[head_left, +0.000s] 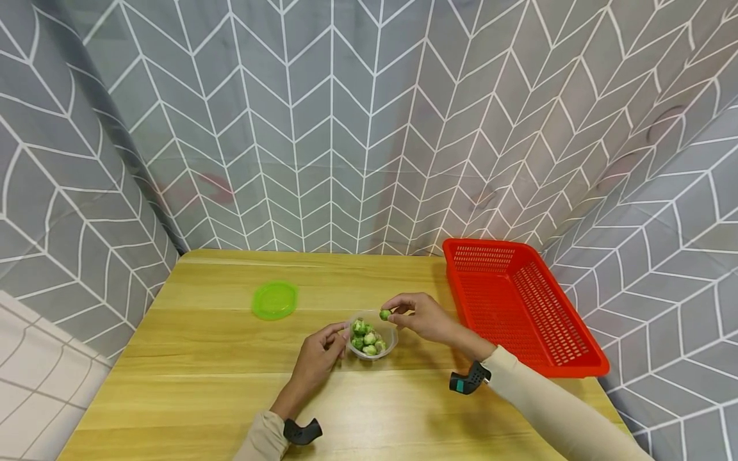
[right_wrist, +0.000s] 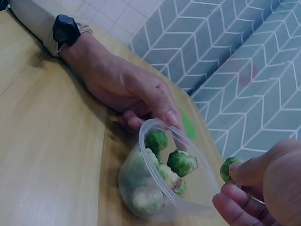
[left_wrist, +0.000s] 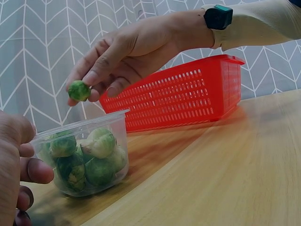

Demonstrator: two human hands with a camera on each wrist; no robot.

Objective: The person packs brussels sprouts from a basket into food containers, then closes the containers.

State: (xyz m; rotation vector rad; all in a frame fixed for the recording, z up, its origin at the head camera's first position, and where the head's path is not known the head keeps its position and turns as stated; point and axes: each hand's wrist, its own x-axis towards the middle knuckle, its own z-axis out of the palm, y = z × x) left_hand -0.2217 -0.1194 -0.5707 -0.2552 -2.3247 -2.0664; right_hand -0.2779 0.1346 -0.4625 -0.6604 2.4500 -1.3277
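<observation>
A clear plastic tub [head_left: 392, 338] holding several green Brussels sprouts [head_left: 369, 339] stands on the wooden table. My left hand [head_left: 319, 358] holds it at the left side, thumb and index finger by the rim. Above the tub's right edge, my right hand [head_left: 425, 317] pinches a single Brussels sprout [left_wrist: 78, 91] between thumb and fingertips. That sprout is apart from the rim in the left wrist view. Through the tub's wall [left_wrist: 123, 141], the sprouts inside show piled on one another.
A red perforated plastic basket [head_left: 501, 301] stands at the table's right, beside my right forearm. Further back on the left lies a round green lid [head_left: 275, 300]. Grey curtains [head_left: 346, 128] with white lines hang behind the table [head_left: 190, 358].
</observation>
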